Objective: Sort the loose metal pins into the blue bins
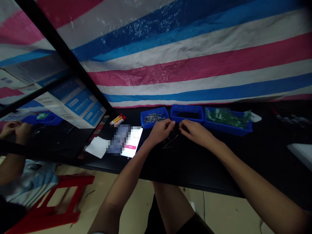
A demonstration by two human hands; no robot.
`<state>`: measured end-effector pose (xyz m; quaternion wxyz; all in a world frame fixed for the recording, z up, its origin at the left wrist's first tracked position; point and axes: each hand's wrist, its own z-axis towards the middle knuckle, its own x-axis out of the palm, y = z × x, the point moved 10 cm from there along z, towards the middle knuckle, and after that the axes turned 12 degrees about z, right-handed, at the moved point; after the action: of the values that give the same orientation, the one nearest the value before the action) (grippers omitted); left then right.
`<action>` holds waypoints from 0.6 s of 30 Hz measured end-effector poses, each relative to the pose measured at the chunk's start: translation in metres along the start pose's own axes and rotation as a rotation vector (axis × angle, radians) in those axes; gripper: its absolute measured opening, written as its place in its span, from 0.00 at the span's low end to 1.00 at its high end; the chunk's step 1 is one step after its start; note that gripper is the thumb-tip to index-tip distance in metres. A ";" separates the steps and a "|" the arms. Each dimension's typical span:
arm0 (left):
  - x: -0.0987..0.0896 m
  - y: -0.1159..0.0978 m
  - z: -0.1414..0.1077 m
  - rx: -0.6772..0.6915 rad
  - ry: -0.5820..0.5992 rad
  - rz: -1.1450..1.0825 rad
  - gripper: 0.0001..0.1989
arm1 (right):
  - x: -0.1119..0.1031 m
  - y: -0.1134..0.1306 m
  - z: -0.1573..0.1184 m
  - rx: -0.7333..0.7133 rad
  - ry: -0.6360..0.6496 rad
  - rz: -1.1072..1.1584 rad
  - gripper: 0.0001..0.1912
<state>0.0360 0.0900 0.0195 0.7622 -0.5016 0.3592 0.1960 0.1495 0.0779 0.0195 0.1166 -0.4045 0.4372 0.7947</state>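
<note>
- Curled inward at left hand (pixel 162 130) and right hand (pixel 191 130); cannot tell whether pinching anything.
- Note loose metal pins (pixel 167 147) on desk (pixel 185 165), left hand's 5 o'clock.
- Note blue pin bin (pixel 147 126), 11 o'clock, likely for easy reach.

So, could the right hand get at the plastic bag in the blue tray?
Probably yes: the right hand is near the blue tray, the plastic bag shows on top, and nothing seems in the way.
</note>
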 end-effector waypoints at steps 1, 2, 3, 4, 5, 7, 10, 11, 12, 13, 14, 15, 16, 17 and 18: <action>0.001 -0.003 -0.001 0.026 0.006 0.035 0.18 | 0.000 0.001 0.000 -0.010 -0.006 0.046 0.04; 0.001 -0.006 -0.001 0.042 0.009 0.051 0.17 | 0.000 0.002 0.000 -0.016 -0.019 0.089 0.03; 0.002 -0.007 -0.002 0.050 0.009 0.055 0.16 | -0.002 0.002 0.000 -0.017 -0.038 0.126 0.03; 0.002 -0.006 -0.002 0.050 0.005 0.055 0.15 | -0.004 0.003 0.000 -0.013 -0.058 0.155 0.03; 0.002 -0.005 -0.002 0.043 -0.002 0.055 0.14 | -0.006 0.004 0.000 -0.009 -0.078 0.177 0.03; 0.001 -0.002 -0.001 0.021 -0.014 0.061 0.14 | -0.010 0.006 0.000 -0.004 -0.110 0.208 0.05; 0.000 0.000 -0.001 -0.001 -0.020 0.049 0.15 | -0.018 0.009 0.000 -0.019 -0.150 0.213 0.05; -0.001 0.000 -0.002 -0.003 -0.018 0.036 0.16 | -0.023 0.010 -0.001 -0.028 -0.174 0.198 0.04; -0.001 0.000 -0.002 -0.008 -0.017 0.024 0.16 | -0.028 0.009 -0.001 -0.036 -0.211 0.173 0.04; -0.001 0.000 -0.002 -0.014 -0.016 0.014 0.17 | -0.035 0.007 -0.003 -0.040 -0.258 0.136 0.04; -0.001 0.000 -0.002 -0.021 -0.015 0.007 0.17 | -0.043 0.004 -0.004 -0.034 -0.315 0.087 0.04; -0.002 0.000 -0.003 -0.027 -0.015 0.005 0.17 | -0.051 0.000 -0.007 -0.019 -0.377 0.032 0.05; -0.002 0.000 -0.003 -0.030 -0.014 0.005 0.17 | -0.058 -0.006 -0.009 0.008 -0.433 -0.029 0.06; -0.002 0.000 -0.003 -0.030 -0.014 0.008 0.17 | -0.064 -0.012 -0.012 0.042 -0.480 -0.090 0.08; -0.002 -0.001 -0.003 -0.028 -0.012 0.011 0.17 | -0.068 -0.018 -0.014 0.077 -0.507 -0.141 0.09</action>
<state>0.0341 0.0869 0.0204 0.7562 -0.5089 0.3547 0.2084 0.2108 0.0892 0.0552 0.2928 -0.2174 0.3949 0.8432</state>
